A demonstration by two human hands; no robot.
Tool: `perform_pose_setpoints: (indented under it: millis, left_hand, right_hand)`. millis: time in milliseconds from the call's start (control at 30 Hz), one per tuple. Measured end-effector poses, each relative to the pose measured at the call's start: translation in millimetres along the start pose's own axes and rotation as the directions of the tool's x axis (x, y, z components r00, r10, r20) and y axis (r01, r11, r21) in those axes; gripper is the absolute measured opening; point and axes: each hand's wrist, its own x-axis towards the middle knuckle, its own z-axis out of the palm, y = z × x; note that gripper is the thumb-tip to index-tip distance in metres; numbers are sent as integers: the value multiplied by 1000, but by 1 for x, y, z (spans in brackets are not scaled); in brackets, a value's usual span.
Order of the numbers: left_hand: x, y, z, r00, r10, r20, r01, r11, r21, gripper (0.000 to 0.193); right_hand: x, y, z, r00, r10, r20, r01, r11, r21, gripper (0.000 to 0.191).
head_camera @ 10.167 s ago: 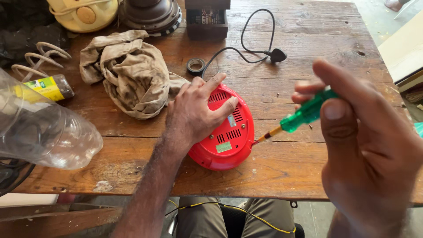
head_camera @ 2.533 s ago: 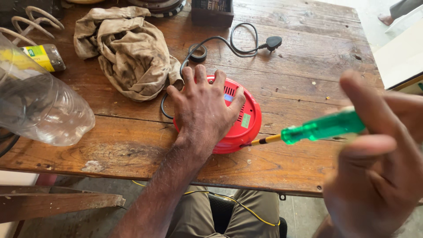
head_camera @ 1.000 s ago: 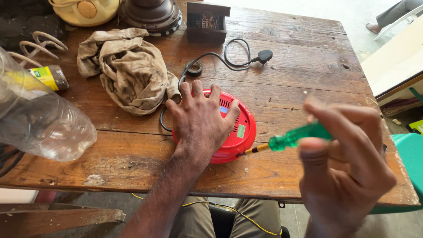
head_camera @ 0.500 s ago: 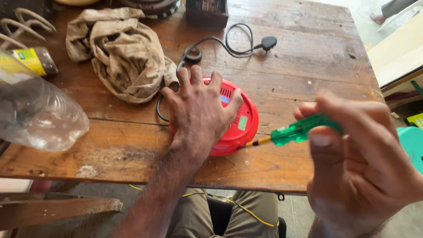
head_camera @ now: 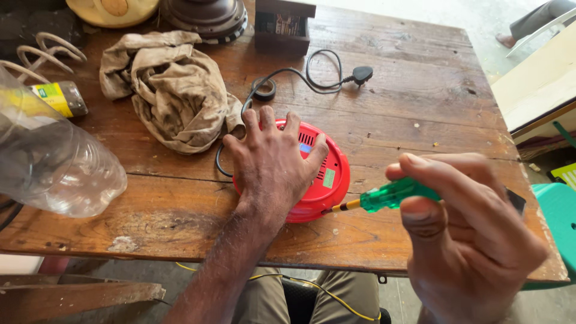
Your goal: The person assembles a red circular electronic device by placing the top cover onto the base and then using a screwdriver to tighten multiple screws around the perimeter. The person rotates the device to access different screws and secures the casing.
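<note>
- Left hand (head_camera: pixel 273 165) — bare, no glove, ring or watch; forearm uncovered, with visible hair, no sleeve in view.
- Right hand (head_camera: pixel 474 240) — bare, no glove or ring; short, trimmed nails.
- Legs: khaki trousers (head_camera: pixel 342 294), visible below the table edge.

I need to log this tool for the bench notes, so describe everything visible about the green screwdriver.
The green screwdriver has a translucent green plastic handle, a yellow-and-black collar and a short dark metal shaft. It lies nearly level, handle a little higher, tip pointing left. The right hand pinches the handle between thumb and fingers, hiding its rear end. The tip meets the lower right edge of the red round appliance, which the left hand presses flat onto the wooden table.
</note>
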Motion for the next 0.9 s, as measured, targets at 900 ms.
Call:
perform_pose_setpoints:
  millis: [900]
  left_hand:
    - [20, -7, -7, 957, 148, 248, -135, 988, -71, 68]
  right_hand:
    - [35, 208, -41, 675, 728, -119, -701, 581, -414, 44]
